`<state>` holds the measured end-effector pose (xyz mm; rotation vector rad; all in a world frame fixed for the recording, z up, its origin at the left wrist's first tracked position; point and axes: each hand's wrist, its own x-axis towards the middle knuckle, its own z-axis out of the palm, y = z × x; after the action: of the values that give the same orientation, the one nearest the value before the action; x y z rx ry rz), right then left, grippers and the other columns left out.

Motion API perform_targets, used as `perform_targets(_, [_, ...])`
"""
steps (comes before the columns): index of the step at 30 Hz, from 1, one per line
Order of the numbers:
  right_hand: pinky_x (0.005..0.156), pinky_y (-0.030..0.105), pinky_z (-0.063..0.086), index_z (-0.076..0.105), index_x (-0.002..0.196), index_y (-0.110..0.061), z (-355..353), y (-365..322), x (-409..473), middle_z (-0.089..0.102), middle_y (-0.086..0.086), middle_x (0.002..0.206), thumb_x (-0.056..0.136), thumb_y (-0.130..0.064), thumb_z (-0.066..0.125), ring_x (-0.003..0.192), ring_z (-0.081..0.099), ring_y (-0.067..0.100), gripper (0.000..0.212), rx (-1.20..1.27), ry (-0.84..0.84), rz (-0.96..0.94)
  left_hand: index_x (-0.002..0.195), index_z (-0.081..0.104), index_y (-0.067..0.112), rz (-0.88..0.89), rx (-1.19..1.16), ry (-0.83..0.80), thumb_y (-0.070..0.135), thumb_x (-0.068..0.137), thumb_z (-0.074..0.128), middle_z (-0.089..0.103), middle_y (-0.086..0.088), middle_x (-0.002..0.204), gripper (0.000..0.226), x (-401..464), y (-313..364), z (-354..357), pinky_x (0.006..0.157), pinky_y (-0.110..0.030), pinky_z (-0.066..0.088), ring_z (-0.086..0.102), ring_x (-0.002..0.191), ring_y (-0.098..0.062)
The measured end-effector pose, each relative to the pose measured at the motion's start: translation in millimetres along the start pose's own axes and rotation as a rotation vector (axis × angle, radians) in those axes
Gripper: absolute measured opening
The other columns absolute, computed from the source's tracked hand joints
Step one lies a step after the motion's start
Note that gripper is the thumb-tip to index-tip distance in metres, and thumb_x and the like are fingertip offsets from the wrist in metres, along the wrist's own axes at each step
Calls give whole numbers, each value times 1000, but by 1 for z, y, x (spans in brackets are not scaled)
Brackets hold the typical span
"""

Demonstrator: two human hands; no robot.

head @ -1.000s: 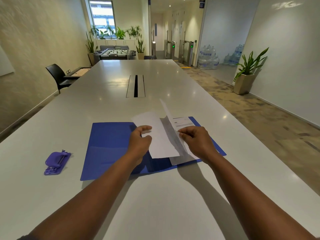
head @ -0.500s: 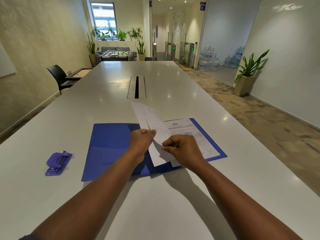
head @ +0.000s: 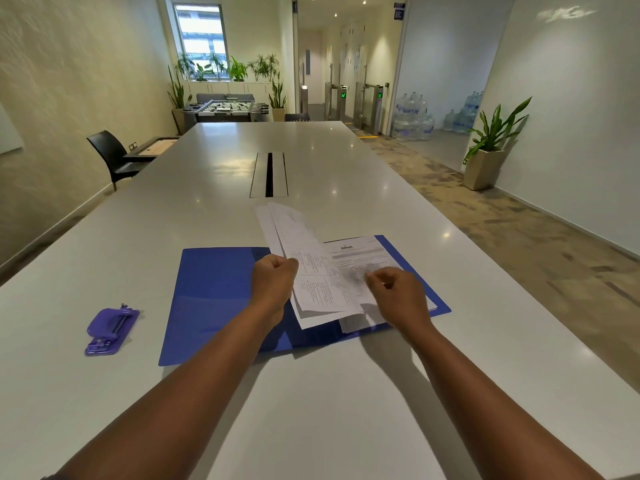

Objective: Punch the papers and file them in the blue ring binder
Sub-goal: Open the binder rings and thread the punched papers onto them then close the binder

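Observation:
The blue ring binder [head: 214, 299] lies open and flat on the white table. A printed sheet [head: 360, 254] rests on its right half. My left hand [head: 273, 282] pinches the left edge of a few loose papers [head: 298, 244], which tilt up and away over the binder's middle. My right hand [head: 398, 296] hovers over the right half with its fingers curled and blurred; whether it touches a sheet is unclear. A purple hole punch [head: 110, 330] sits on the table to the left of the binder, apart from both hands.
The long white table [head: 346, 393] has a cable slot [head: 269, 174] in its middle beyond the binder. A black chair [head: 110, 157] stands at the left side. A potted plant [head: 488, 157] and water bottles [head: 412, 119] stand on the floor to the right.
The papers in my left hand swung from a raised fold down and back over the binder. My right hand let go of their lower edge and moved right over the printed sheet.

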<state>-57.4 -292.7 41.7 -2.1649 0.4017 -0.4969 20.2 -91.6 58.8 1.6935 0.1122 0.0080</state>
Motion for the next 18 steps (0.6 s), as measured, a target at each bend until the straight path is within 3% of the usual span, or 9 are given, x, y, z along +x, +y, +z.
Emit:
perform_targets(2, [81,30,52,73,112,-16,-4,21,7,74,-2,112,96,-34,65,99,68,15,25,-88,34,96,79,53,9,24,22,12,16,95,60,58,-7,71,18,1,-1,0,44,-26,38,53,60,-17])
perform_targets(6, [93,40,52,60,134,-16,-12,57,19,63,5,136,91,-38,69,121,61,29,49,-290,-42,268,80,57,7,29,36,21,22,96,64,58,-9,71,23,3,-4,3,51,-29,42,51,61,-18])
perform_targets(11, [90,45,50,46,105,-23,-20,79,25,59,6,121,82,-48,71,114,55,33,41,-431,-25,384,82,56,8,14,32,19,27,97,64,64,-16,80,26,4,-6,8,58,-33,45,59,70,-22])
perform_targets(18, [92,49,50,53,116,-19,-23,89,30,57,8,118,77,-55,75,113,56,33,58,-490,-25,431,80,54,9,5,46,13,26,97,64,63,-14,80,26,5,-9,12,58,-33,46,57,71,-22])
